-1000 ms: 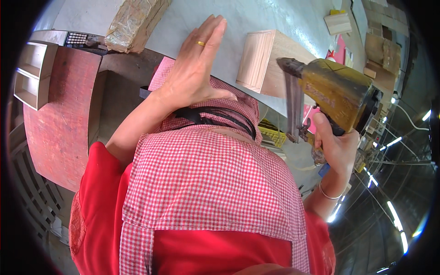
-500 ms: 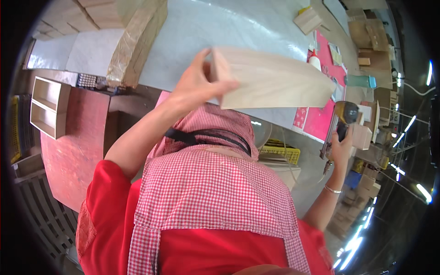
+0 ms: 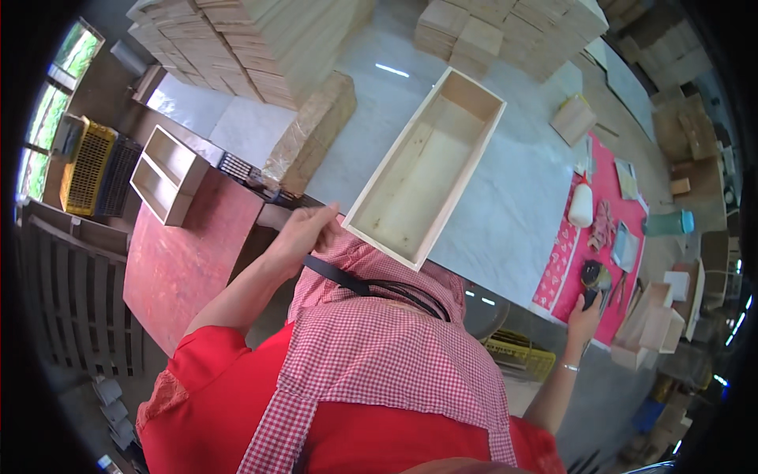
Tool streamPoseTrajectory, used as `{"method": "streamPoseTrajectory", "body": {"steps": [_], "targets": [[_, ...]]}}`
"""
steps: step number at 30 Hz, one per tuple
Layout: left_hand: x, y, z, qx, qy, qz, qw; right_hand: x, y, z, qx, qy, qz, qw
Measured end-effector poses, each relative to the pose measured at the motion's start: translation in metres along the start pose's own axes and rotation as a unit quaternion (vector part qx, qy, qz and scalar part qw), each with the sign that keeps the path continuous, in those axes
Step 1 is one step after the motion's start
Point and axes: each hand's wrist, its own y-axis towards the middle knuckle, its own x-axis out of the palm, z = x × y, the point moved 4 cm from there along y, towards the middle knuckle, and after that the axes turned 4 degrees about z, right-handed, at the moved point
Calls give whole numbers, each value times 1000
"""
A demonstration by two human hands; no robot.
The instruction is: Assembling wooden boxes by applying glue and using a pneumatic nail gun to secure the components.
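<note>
A red-and-white gingham apron (image 3: 395, 363) covers the front of the body, its broad shoulder straps in the same small check. Black ties (image 3: 339, 276) cross the apron at the waist. Beneath it is a red top (image 3: 229, 379), with a patterned coral panel (image 3: 163, 397) on the sleeve left of the apron. Right of the apron, a slim silvery bracelet (image 3: 570, 367) rings the right wrist.

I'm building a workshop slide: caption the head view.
Left hand near an open-topped wooden box; right hand gripping a dark handheld tool.
</note>
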Motion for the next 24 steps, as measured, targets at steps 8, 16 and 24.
{"method": "streamPoseTrajectory", "body": {"steps": [8,16,24], "targets": [[45,10,82,363,272,121,883,-10,-6,-6,17,7,29,999],[35,-9,68,348,394,252,813,-25,-13,-25,-37,97,105,989],[-36,-157,19,485,86,501,712,-30,22,-5,-157,122,252,947]]}}
